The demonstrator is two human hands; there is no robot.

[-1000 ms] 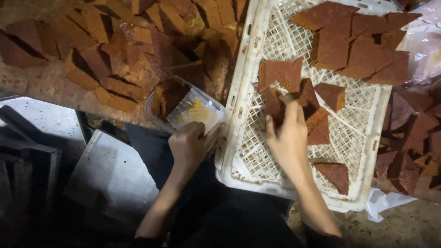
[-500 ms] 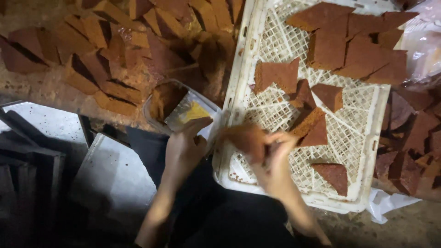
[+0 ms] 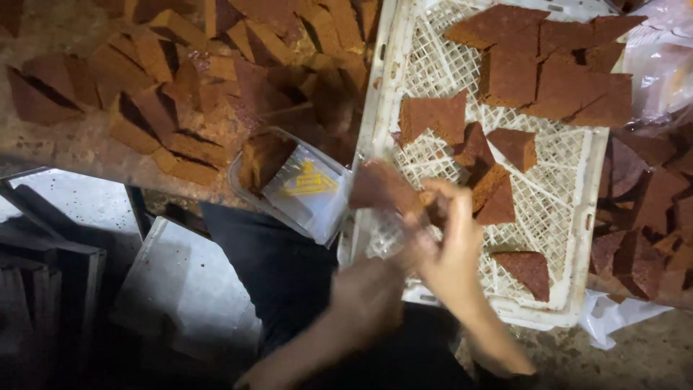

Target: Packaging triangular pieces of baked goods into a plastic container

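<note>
- Brown wedge (image 3: 382,189), a flat triangular slab of something cake-like, sits in the grip of both hands, just above the near rim of the white lattice crate (image 3: 577,238).
- Right hand (image 3: 451,245) is closed around the wedge's right end, fingers curled over the top; motion blur hides exactly how tight the hold is.
- Left hand (image 3: 368,296) is bunched just below, pinching a clear plastic wrapper (image 3: 386,238) that hangs under the wedge; whether the wedge is already partly inside the wrapper I cannot tell.
- Judged from how things lie, this one piece is midway through being bagged: picked up and met with its wrapper, not yet set down anywhere.
- Just left of the hands, on the counter (image 3: 72,148) edge, stands a clear plastic tub (image 3: 303,191) holding one brown piece and some clear sheets with a yellow mark; it looks far from full.
- Beyond the right hand, inside the crate, roughly half a dozen loose wedges (image 3: 505,144) lie singly on the mesh, and a stack of larger slabs (image 3: 556,72) fills the far end, all unwrapped.
- Further left of the hands, many more cut pieces (image 3: 166,94) lean in rows on the counter, also bare; more dark pieces (image 3: 650,209) lie right of the crate.
- So I judge that most of the work is left: one piece in hand, little packed, a great many waiting.
</note>
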